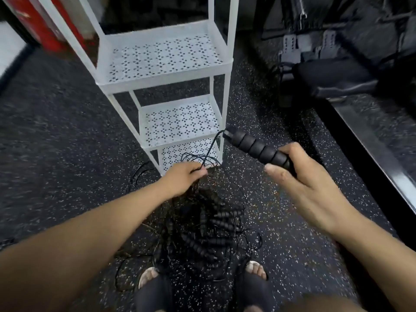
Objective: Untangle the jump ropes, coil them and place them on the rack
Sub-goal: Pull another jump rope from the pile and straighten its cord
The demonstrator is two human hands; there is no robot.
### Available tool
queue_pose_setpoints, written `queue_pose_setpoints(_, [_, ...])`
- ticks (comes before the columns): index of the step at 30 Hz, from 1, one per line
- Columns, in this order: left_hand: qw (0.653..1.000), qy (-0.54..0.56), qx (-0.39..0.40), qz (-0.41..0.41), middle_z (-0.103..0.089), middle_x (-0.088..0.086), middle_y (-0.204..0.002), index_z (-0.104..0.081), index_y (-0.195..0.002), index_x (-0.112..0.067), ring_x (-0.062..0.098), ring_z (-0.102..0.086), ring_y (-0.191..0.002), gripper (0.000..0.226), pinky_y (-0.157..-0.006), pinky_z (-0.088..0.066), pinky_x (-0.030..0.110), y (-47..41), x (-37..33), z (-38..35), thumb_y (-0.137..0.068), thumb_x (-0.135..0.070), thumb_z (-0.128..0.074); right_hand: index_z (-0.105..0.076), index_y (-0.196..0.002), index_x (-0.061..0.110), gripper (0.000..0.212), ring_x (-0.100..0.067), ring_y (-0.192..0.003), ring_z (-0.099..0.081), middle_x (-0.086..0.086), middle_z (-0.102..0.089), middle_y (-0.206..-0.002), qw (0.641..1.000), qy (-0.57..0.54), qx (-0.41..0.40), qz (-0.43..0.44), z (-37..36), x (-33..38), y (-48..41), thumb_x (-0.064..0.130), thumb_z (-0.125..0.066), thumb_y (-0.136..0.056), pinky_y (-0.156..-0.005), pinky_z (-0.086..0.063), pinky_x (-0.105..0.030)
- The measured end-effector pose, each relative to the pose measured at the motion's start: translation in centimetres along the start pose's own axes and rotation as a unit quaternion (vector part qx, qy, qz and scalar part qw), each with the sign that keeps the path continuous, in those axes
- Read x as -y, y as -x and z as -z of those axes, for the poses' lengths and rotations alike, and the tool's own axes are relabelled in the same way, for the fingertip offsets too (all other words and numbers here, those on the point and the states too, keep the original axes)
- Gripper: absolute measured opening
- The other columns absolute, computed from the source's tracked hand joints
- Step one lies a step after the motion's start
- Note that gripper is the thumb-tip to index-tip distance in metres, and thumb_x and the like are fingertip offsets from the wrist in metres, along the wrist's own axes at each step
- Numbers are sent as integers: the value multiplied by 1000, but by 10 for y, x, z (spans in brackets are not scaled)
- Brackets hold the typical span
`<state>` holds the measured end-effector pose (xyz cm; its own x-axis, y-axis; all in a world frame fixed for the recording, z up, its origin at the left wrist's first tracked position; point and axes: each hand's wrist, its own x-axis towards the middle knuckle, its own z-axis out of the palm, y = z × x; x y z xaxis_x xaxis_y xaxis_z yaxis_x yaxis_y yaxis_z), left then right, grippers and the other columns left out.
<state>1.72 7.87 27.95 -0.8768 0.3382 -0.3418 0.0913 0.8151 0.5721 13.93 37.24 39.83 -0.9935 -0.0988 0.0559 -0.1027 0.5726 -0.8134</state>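
Two hands are working one rope out of the heap. The right hand, right of centre in the frame, is curling its fingers round the rear end of a black ribbed handle, which is pointing up and left toward the rack's leg. The left hand, at the centre, is pinching the thin black cord that is running down from the handle's tip, with several loops bunching at its fingers. The other jump ropes are lying as a dark tangle on the speckled floor in the lower centre, just above two sandalled feet. The white rack is standing in the upper centre with its perforated shelves.

Doing this step well probably means holding the handle high and letting the left fingers slide along the cord rather than tugging, so that knots are loosening instead of tightening. Following this one cord to its second handle seems the sound course. Judging by the heap, the task is only beginning.

For room, the widest stretch of floor is lying at the left of the frame. On the right a dark bench-like machine and a long black edge are crowding in. Loops are lying just beside the rack's lowest corner, where the cord could be snagging.
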Motion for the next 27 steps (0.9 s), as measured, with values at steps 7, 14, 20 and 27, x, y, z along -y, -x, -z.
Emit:
queue_pose_setpoints(7, [989, 105, -107, 2, -75, -4, -72, -78, -95, -32, 9, -37, -42, 33, -43, -32, 26, 55, -42, 51, -106, -53, -56, -53, -93, 31, 25, -2, -58, -46, 14, -56, -70, 993, -8, 74, -86, -8, 52, 7, 47, -71, -100, -57, -36, -28])
queue_pose_setpoints(14, [981, 84, -175, 6, -65, 0, -76, -65, -75, -18, 16, -60, -71, 35, -65, -47, 31, 93, -89, 90, -107, -11, -54, -58, -92, 17, 20, -14, -62, -50, 2, -61, -71, 978, -125, 79, -150, -49, 98, -16, 15, -76, -83, -64, -39, -34])
queue_pose_setpoints(20, [985, 16, -169, -34, -70, 2, -88, -70, -100, -20, 13, -57, -68, 20, -56, -39, 27, 109, -112, 119, -107, -13, -53, -64, -100, 17, 36, -13, -69, -51, 17, -59, -67, 951, -269, -68, -135, -78, 129, -41, 31, -91, -82, -72, -39, -35])
queue_pose_setpoints(27, [988, 4, -132, -82, -69, -8, -88, -75, -111, -33, 19, -65, -80, 23, -71, -53, 38, 125, -99, 112, -110, -24, -54, -77, -91, 16, 7, -14, -68, -50, 9, -61, -65, 907, -358, -125, -183, -90, 132, -44, 18, -83, -90, -69, -43, -37])
